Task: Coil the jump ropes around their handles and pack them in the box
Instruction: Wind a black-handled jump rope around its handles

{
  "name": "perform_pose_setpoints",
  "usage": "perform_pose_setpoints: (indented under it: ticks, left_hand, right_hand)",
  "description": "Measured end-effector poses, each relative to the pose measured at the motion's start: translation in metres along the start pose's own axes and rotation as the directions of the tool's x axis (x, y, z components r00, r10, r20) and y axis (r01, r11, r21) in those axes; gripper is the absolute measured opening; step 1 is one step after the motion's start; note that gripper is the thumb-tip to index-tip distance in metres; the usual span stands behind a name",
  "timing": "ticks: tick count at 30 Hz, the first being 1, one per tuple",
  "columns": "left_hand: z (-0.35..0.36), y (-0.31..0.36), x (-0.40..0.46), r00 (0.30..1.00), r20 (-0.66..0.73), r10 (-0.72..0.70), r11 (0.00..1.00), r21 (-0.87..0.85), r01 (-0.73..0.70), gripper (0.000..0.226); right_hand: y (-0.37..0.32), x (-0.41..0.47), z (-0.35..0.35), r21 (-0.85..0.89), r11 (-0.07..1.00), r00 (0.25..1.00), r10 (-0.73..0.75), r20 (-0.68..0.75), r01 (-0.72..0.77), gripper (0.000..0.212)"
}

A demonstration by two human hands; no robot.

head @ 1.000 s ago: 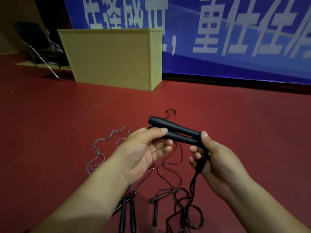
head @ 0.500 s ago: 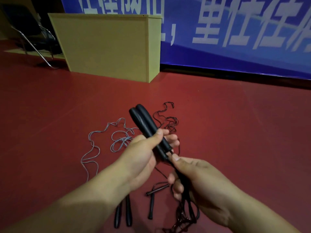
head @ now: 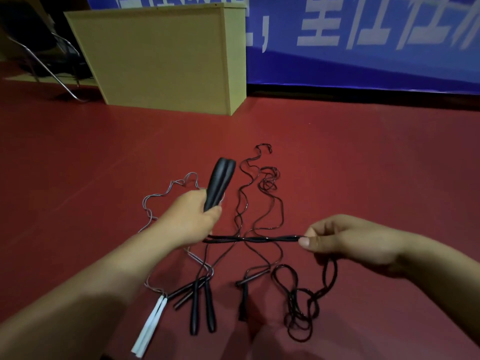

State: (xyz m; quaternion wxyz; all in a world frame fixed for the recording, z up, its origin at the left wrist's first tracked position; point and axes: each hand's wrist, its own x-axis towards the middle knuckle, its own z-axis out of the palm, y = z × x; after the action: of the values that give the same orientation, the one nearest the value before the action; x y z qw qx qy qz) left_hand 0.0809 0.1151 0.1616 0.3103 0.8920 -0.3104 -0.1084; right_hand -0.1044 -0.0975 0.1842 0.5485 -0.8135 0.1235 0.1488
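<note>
My left hand [head: 193, 219] grips two black jump-rope handles [head: 220, 179] held together, pointing up and away. Their black cord [head: 254, 239] runs taut to the right, where my right hand [head: 335, 239] pinches it between thumb and fingers. The rest of that cord hangs from my right hand and lies in loose loops [head: 301, 307] on the red floor. More ropes lie on the floor below my hands: white handles [head: 150, 326], a pair of black handles [head: 202, 307] and a thin dark pair [head: 244, 294], with grey cord [head: 166, 193] and black cord [head: 267, 178] spread beyond.
A tall yellow wooden box [head: 166, 55] stands on the floor at the back, in front of a blue banner [head: 363, 40]. A folding chair [head: 39, 53] sits at the far left. The floor is red [head: 363, 165].
My hands have moved apart: the left swung the handles to point up and away, and the right slid along the cord to the right, drawing it taut between them.
</note>
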Motion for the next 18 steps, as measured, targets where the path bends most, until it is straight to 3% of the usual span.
perform_pose_setpoints:
  ticks: [4,6,8,11,18]
  left_hand:
    - [0.001,0.007,-0.012,0.936,0.347,0.054,0.993,0.076,-0.085,0.012]
    - [0.004,0.016,-0.022,0.87,0.487,0.079,0.997,-0.034,-0.071,0.015]
    - [0.004,0.026,-0.03,0.82,0.564,0.093,0.975,-0.218,0.039,0.017]
    - [0.004,0.036,-0.036,0.77,0.625,0.126,0.922,-0.36,0.141,0.015]
    - [0.012,0.049,-0.04,0.786,0.613,0.08,0.936,-0.317,0.151,0.019]
  right_hand:
    - [0.004,0.003,-0.009,0.06,0.998,0.998,-0.019,-0.063,0.023,0.029]
    - [0.006,0.006,-0.01,0.079,0.996,0.988,-0.037,-0.148,0.049,0.029]
    - [0.009,0.009,-0.009,0.111,0.991,0.975,-0.053,-0.214,0.079,0.022]
    - [0.01,0.01,-0.002,0.165,0.981,0.971,-0.064,-0.229,0.104,0.014]
    - [0.013,0.008,0.007,0.142,0.98,0.969,-0.105,-0.225,0.139,0.014]
